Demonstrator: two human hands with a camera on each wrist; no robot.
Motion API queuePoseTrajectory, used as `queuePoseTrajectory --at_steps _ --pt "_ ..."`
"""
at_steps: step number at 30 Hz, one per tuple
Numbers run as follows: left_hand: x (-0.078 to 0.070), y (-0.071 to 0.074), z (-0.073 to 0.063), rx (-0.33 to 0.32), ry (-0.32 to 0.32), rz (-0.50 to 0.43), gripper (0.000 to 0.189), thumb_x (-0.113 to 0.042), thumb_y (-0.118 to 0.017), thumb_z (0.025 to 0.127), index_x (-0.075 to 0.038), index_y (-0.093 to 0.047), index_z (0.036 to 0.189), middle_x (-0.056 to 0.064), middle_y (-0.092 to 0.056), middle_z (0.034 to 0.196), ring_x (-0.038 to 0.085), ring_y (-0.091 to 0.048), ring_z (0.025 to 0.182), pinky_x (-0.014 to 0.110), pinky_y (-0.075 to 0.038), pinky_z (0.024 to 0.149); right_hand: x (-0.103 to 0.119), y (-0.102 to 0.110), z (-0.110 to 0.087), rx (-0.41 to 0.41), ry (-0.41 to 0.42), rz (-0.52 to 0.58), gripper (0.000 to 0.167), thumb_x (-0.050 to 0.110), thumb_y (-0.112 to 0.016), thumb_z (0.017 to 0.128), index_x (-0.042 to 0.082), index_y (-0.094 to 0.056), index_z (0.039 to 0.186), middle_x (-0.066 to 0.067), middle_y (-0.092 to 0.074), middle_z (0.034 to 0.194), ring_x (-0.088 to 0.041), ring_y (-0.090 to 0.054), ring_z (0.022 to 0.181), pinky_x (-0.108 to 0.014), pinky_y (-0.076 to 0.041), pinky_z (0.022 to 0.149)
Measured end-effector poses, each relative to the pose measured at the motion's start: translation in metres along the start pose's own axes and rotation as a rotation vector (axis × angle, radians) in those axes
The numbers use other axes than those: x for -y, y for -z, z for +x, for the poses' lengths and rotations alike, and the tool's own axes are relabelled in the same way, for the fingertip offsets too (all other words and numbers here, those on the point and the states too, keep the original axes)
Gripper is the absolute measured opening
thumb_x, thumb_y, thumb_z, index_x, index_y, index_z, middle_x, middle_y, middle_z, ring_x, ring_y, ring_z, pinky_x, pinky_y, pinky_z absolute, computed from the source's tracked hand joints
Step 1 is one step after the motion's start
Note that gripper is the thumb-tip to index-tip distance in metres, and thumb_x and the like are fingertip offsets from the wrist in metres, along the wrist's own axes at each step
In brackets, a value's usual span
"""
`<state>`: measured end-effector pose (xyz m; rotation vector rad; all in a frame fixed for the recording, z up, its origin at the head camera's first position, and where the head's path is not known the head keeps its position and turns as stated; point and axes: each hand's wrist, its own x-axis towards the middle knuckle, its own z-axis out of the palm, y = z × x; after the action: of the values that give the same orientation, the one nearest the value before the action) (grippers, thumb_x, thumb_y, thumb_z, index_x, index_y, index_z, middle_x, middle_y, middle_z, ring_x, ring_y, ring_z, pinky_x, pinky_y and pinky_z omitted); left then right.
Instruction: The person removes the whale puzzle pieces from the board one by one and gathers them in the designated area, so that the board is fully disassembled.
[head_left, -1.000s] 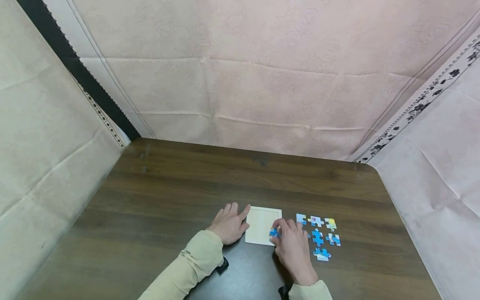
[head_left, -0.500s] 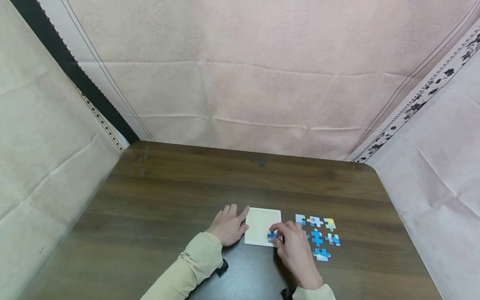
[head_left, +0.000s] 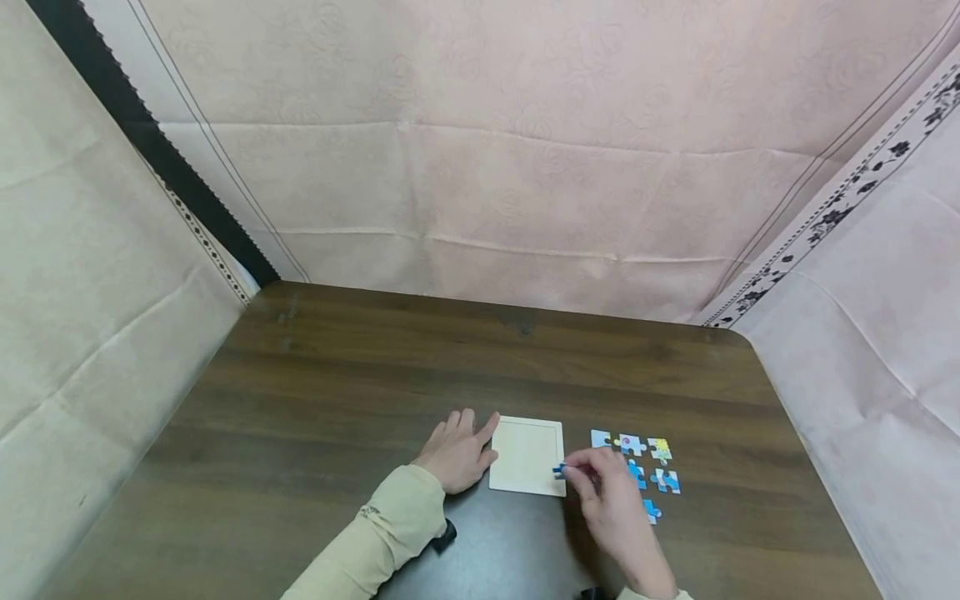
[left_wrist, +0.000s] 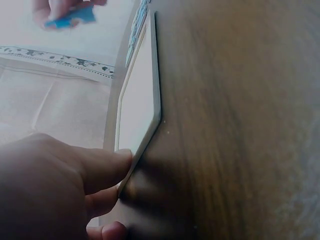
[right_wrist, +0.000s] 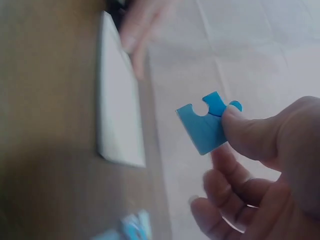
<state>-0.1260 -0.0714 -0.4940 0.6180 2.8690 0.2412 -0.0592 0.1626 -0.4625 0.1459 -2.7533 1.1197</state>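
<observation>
A blue jigsaw puzzle piece (right_wrist: 205, 130) is pinched between the thumb and fingers of my right hand (head_left: 617, 504). In the head view the piece looks tilted and sits over the right edge of a pale, shallow-rimmed puzzle board (head_left: 527, 454); the left wrist view shows it raised off the board. The board lies flat, its recess bare. My left hand (head_left: 452, 457) rests at the board's left side. Its forefinger reaches the far left corner, and the thumb touches the left edge with fingers spread.
Several loose puzzle pieces (head_left: 661, 450) lie in rough rows right of the board; my right hand covers part of them. The brown wooden table (head_left: 360, 367) is bordered by pale cloth walls (head_left: 480, 192) at the back and sides.
My right hand has drawn the puzzle piece rightward from over the board's lower right part and tilted it nearly edge-on to the head view. The left hand has stayed in place.
</observation>
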Motion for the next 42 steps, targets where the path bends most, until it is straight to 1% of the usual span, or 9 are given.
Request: queuePoseTrajectory --at_steps 5,11,15,18,22,26,29,34,42 --pt "0.001 -0.001 -0.001 -0.024 -0.023 -0.008 0.058 -0.042 -0.051 0.099 -0.020 -0.039 0.151 0.007 -0.044 0.102 0.019 -0.038 0.088 0.030 -0.035 0.072 -0.013 0.026 -0.006 -0.117 0.026 -0.047 0.013 0.005 -0.073 0.086 0.017 -0.068 0.089 0.009 -0.062 0.089 -0.009 -0.053 0.081 -0.028 -0.047 0.070" --pt "0.001 0.000 -0.002 -0.021 -0.022 -0.017 0.058 -0.042 -0.051 0.099 -0.019 -0.039 0.151 0.006 -0.043 0.102 0.019 -0.038 0.088 0.030 -0.035 0.072 -0.029 0.055 -0.016 -0.123 -0.154 -0.043 0.003 0.010 -0.068 0.092 0.011 -0.068 0.095 0.001 -0.067 0.085 -0.009 -0.061 0.072 -0.021 -0.048 0.061" --pt "0.001 0.001 -0.002 -0.017 -0.020 -0.021 0.057 -0.042 -0.051 0.099 -0.019 -0.039 0.151 0.006 -0.043 0.102 0.019 -0.038 0.088 0.030 -0.035 0.072 -0.040 0.069 -0.021 -0.112 -0.265 -0.031 0.007 0.010 -0.066 0.093 0.007 -0.068 0.099 -0.005 -0.068 0.083 -0.013 -0.063 0.067 -0.023 -0.047 0.055" --pt "0.000 0.002 -0.002 -0.012 -0.017 -0.020 0.058 -0.042 -0.051 0.099 -0.019 -0.038 0.151 0.006 -0.043 0.102 0.019 -0.037 0.088 0.030 -0.034 0.072 -0.051 0.076 -0.025 -0.132 -0.312 -0.077 0.010 0.010 -0.068 0.091 0.007 -0.069 0.101 -0.005 -0.065 0.085 -0.009 -0.059 0.067 -0.022 -0.044 0.055" --pt "0.000 0.003 -0.002 -0.006 -0.011 -0.017 0.058 -0.042 -0.051 0.099 -0.020 -0.038 0.151 0.006 -0.043 0.102 0.019 -0.037 0.088 0.030 -0.034 0.073 -0.065 0.082 -0.028 -0.123 -0.387 -0.116 0.016 0.012 -0.070 0.090 0.009 -0.071 0.105 -0.004 -0.064 0.087 -0.004 -0.057 0.067 -0.020 -0.043 0.057" --pt "0.000 0.003 -0.001 -0.004 -0.009 -0.013 0.058 -0.042 -0.050 0.099 -0.020 -0.037 0.152 0.006 -0.043 0.102 0.019 -0.036 0.087 0.030 -0.034 0.073 -0.076 0.087 -0.030 -0.038 -0.493 -0.097 0.027 0.020 -0.071 0.091 0.003 -0.069 0.111 -0.003 -0.069 0.084 -0.009 -0.064 0.068 -0.024 -0.046 0.058" --pt "0.000 0.003 -0.001 -0.001 -0.010 -0.013 0.058 -0.042 -0.050 0.100 -0.021 -0.037 0.152 0.006 -0.042 0.100 0.019 -0.035 0.086 0.029 -0.033 0.072 -0.083 0.090 -0.031 0.017 -0.543 -0.114 0.035 0.028 -0.072 0.089 0.000 -0.069 0.109 -0.002 -0.070 0.082 -0.013 -0.063 0.069 -0.028 -0.046 0.059" --pt "-0.001 0.003 -0.001 0.000 -0.010 -0.013 0.058 -0.042 -0.050 0.100 -0.021 -0.037 0.152 0.006 -0.041 0.099 0.019 -0.035 0.086 0.029 -0.033 0.072 -0.090 0.090 -0.033 0.052 -0.571 -0.164 0.039 0.040 -0.071 0.087 0.003 -0.072 0.101 0.001 -0.069 0.077 -0.014 -0.058 0.070 -0.032 -0.042 0.062" --pt "0.000 0.002 -0.001 0.001 -0.009 -0.013 0.058 -0.042 -0.050 0.100 -0.021 -0.037 0.152 0.006 -0.042 0.102 0.019 -0.036 0.088 0.030 -0.034 0.074 -0.096 0.085 -0.033 0.022 -0.597 -0.184 0.034 0.034 -0.073 0.087 0.002 -0.073 0.097 0.001 -0.068 0.074 -0.018 -0.057 0.072 -0.033 -0.040 0.063"
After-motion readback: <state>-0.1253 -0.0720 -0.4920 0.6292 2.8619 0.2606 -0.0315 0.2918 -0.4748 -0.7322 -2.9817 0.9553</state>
